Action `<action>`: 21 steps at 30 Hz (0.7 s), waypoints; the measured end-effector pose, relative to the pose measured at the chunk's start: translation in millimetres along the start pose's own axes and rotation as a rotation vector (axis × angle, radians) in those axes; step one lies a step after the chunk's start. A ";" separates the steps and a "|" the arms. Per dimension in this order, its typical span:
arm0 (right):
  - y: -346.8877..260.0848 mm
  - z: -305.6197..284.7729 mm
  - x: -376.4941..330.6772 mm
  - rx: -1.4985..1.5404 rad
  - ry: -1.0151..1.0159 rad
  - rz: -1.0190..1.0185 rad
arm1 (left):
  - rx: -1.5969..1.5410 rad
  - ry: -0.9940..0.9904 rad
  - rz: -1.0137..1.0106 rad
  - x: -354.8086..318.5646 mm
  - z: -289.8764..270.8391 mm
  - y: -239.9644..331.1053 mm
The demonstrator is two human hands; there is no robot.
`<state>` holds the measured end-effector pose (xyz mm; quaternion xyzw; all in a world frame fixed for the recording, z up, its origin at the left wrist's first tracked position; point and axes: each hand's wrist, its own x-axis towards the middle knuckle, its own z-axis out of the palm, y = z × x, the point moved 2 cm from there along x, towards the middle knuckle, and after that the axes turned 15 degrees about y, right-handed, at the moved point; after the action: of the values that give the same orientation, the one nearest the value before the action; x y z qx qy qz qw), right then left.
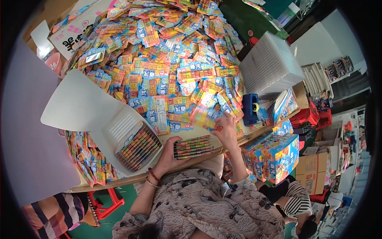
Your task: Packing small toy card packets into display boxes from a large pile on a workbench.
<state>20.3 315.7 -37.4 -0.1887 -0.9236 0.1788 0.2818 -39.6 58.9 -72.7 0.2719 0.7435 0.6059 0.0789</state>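
Observation:
At the table's near edge, my left hand (168,154) is wrapped round the left end of a stack of flat colourful packets (195,147), seen edge-on. Just above its right end, my right hand (228,132) pinches a single colourful packet (205,118), blurred by motion. A big heap of the same blue, yellow and red packets (159,67) covers the table beyond both hands. Left of my left hand stands an open white plastic box (105,133), its lid folded back. Rows of packets (139,148) fill the near part of the box.
A blue tape dispenser (250,109) and a stack of clear plastic trays (270,63) stand at the table's right. Beyond the edge are printed blue cartons (274,155) and a brown cardboard box (312,173). A red stool (105,205) and other people sit near the table.

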 end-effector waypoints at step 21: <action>25.4 -15.0 92.9 0.006 0.342 -0.039 | 0.165 0.027 0.136 13.4 -0.9 3.9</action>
<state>-36.1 382.7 5.2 -0.1977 -0.8651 0.1413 0.4388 -50.0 65.3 -65.9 0.3192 0.7717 0.5501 0.0051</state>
